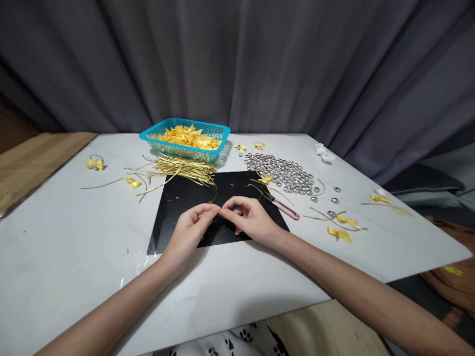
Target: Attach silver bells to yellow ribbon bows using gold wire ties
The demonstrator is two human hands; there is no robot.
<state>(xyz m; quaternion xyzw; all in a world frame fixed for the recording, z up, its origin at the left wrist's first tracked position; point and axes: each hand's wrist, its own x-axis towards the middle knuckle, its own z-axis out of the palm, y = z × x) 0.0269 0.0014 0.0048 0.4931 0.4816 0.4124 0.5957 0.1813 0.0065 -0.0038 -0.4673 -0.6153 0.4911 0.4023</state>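
Over the black mat (178,207), my left hand (195,222) and my right hand (248,217) meet with thumbs and forefingers pinched together. Between the fingertips is a thin gold cord (214,195), one end of which curls up above them. A bit of yellow shows under my left fingers, too hidden to make out. Just past my right hand lie pink-handled snips (285,208), blades toward the mat. A yellow ribbon bow (265,180) and loose gold strands rest at the mat's far right corner.
Behind the mat, a pile of gold cords (185,169) lies before a blue basket (147,136) of yellow bows. Silver beads (278,173) spread to the right. More bows (339,234) and strands are scattered on both sides. Crumpled white tissue (324,153) sits at the back right.
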